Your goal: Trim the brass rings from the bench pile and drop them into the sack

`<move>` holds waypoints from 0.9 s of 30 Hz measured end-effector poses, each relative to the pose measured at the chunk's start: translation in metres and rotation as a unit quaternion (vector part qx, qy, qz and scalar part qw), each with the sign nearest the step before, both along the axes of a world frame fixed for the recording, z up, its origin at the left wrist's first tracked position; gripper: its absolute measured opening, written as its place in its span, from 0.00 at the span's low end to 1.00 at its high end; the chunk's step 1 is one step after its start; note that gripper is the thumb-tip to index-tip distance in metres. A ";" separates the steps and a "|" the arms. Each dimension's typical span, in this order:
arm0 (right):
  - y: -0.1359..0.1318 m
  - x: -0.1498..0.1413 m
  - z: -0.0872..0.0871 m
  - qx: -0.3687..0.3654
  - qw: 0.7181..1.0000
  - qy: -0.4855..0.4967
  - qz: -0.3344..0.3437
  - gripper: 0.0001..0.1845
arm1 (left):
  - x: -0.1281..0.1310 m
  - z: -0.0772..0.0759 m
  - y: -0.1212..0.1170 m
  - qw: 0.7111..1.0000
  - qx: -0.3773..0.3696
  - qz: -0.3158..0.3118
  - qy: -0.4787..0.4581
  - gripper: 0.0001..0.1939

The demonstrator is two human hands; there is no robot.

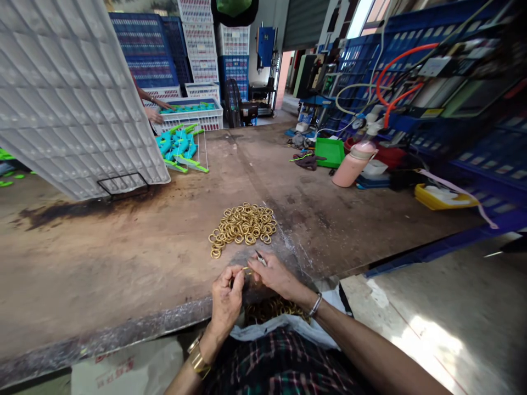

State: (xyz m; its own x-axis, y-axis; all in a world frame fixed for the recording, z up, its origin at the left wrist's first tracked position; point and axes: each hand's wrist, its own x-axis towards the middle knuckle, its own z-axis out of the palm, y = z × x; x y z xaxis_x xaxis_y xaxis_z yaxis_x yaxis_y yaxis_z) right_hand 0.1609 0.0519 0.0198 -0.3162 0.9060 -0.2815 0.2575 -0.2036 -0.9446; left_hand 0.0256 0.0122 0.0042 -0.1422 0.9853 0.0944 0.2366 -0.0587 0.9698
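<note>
At the front edge of the table, my left hand pinches a gold-coloured ring between thumb and fingers. My right hand is closed around a small pointed tool with a dark tip, its fingers meeting the ring from the other side. The tool's kind is not clear, as most of it lies hidden in the fingers. Just beyond both hands, a pile of gold-coloured rings rests on the table. Below the hands, an open white sack on the lap holds more such rings.
A tall grey ribbed panel stands on the brown table at left. Behind it lie blue-green hangers, and another person's hands reach to a white crate. At right stand a pink bottle and a green tray.
</note>
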 end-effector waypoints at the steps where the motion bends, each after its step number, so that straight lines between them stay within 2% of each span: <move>1: 0.000 0.000 0.002 0.021 1.000 -0.011 0.004 0.14 | 0.000 0.000 0.000 1.000 -0.004 -0.006 -0.004 0.08; 5: 0.001 -0.003 0.003 0.079 0.996 -0.047 -0.012 0.12 | 0.002 -0.001 -0.002 0.994 -0.068 -0.049 -0.076 0.11; 10: 0.000 -0.007 -0.003 0.141 0.986 -0.089 -0.007 0.10 | 0.003 -0.001 -0.004 0.964 -0.158 -0.115 -0.181 0.15; 14: -0.001 -0.005 -0.002 0.129 0.989 -0.072 0.001 0.13 | 0.003 -0.002 -0.004 0.936 -0.187 -0.113 -0.276 0.15; 16: -0.002 -0.003 -0.002 0.133 0.986 -0.104 -0.003 0.13 | 0.003 -0.003 -0.004 0.928 -0.186 -0.103 -0.305 0.14; 18: -0.004 -0.002 -0.002 0.163 0.971 -0.178 0.011 0.11 | 0.003 -0.004 -0.003 0.929 -0.181 -0.098 -0.308 0.14; 22: -0.009 -0.002 -0.006 0.221 0.917 -0.320 0.092 0.07 | 0.003 -0.006 -0.003 0.940 -0.171 -0.100 -0.279 0.14; 24: -0.011 -0.003 -0.006 0.231 0.896 -0.362 0.117 0.08 | 0.003 -0.006 -0.004 0.945 -0.164 -0.101 -0.266 0.15; 27: -0.011 -0.004 -0.004 0.238 0.879 -0.389 0.138 0.09 | 0.002 -0.005 -0.005 0.949 -0.159 -0.099 -0.255 0.15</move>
State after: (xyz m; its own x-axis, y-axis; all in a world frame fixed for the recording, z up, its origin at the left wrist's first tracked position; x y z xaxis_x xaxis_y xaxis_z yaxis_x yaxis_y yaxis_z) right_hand 0.1567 0.0411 0.0154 -0.4213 0.8990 -0.1195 0.8413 0.3382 -0.4218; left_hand 0.0276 0.0072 -0.0005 0.1018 0.9645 -0.2438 -0.2522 0.2621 0.9315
